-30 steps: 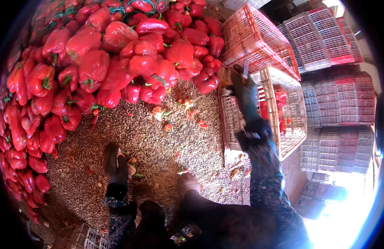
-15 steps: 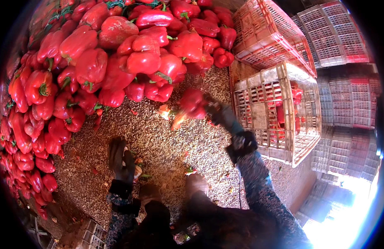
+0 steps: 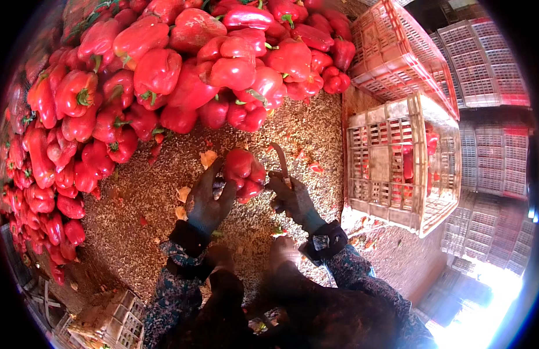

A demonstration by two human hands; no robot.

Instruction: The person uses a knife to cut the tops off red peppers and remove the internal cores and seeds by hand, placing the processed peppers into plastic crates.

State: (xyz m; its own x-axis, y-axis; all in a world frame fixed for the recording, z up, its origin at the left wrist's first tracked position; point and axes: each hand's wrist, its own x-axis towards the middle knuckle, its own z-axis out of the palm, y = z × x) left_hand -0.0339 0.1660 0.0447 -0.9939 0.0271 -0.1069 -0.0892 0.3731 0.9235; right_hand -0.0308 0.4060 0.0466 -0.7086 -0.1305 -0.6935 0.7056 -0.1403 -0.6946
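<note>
A red bell pepper (image 3: 239, 166) is held up in the middle, low over the seed-strewn ground. My left hand (image 3: 209, 200), in a dark glove, grips it from the left, thumb and fingers against its side. Close to the pepper's right side is my right hand (image 3: 294, 200), also gloved, closed round a small curved knife (image 3: 281, 160). The knife's hooked brown blade points away from me and bends left at its tip. Whether the right fingertips touch the pepper I cannot tell. A large heap of red bell peppers (image 3: 165, 75) spreads ahead and to the left.
To the right stands a dirty white plastic crate (image 3: 386, 110) with some red pieces inside. Behind it is a red crate (image 3: 392, 43). Stacked crates (image 3: 485, 58) line the far right. Pepper scraps (image 3: 208, 157) litter the ground (image 3: 135, 215). Another crate (image 3: 127, 323) lies at lower left.
The pepper has come nearer to me from beside the crate, with my right hand drawn back. My left hand has risen from the ground area and taken hold of it. The view has shifted slightly.
</note>
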